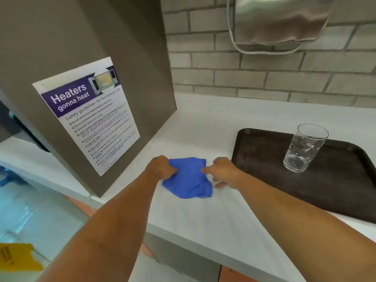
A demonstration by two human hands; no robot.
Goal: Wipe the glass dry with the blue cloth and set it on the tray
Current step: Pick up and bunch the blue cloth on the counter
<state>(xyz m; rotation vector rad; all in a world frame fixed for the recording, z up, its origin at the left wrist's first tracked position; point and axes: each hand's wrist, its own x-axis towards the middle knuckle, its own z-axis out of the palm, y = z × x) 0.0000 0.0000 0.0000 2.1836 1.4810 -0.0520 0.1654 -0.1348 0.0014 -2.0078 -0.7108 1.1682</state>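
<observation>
Clear tumbler glass (304,148): fragile, likely slippery; grasp mid-wall | on brown plastic tray (333,190) | left hand (161,167) clenches crumpled soft blue cloth (188,178) | right hand (222,171) loosely curled, index finger touching cloth

We see the glass (305,148), a clear, empty tumbler, standing upright on the tray (335,192), toward its far left part. The tray is dark brown with rounded corners and a raised rim, lying flat. Left of the tray, just beside its near left corner, we find the blue cloth (188,180), crumpled into a loose heap.
</observation>
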